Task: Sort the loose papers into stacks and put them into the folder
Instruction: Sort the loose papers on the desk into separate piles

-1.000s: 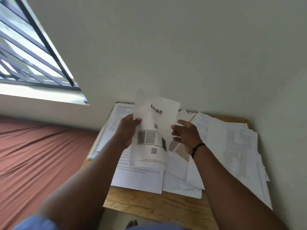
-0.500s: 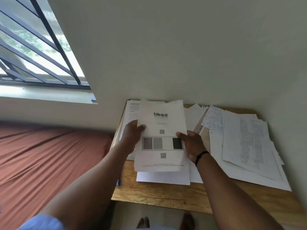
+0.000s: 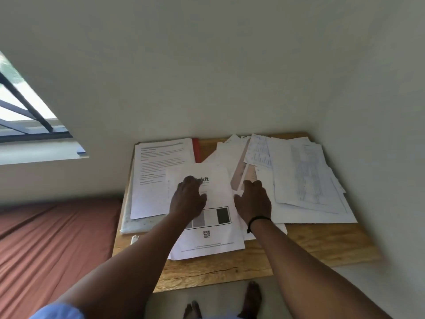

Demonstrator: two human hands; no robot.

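Observation:
A white sheet with a printed logo, grey boxes and a QR code [image 3: 213,240] lies flat on a small stack at the front middle of the wooden table [image 3: 310,245]. My left hand [image 3: 187,199] rests palm down on its upper left part. My right hand [image 3: 251,199] lies flat at the sheet's right edge, fingers reaching onto the neighbouring papers. A text-covered stack [image 3: 158,171] lies at the left. Loose overlapping papers [image 3: 305,180] spread across the right side. A red folder edge [image 3: 196,149] shows behind the left stack.
The table stands against a pale wall [image 3: 230,77], with another wall close on the right. A bed with a rust-red sheet [image 3: 53,245] adjoins the table's left edge. A barred window [image 3: 20,116] is at the upper left. My bare feet [image 3: 230,305] show below the table.
The logo sheet, held up in both hands before, has been lowered flat onto the front stack. Both hands let go of it and now lie flat on top.

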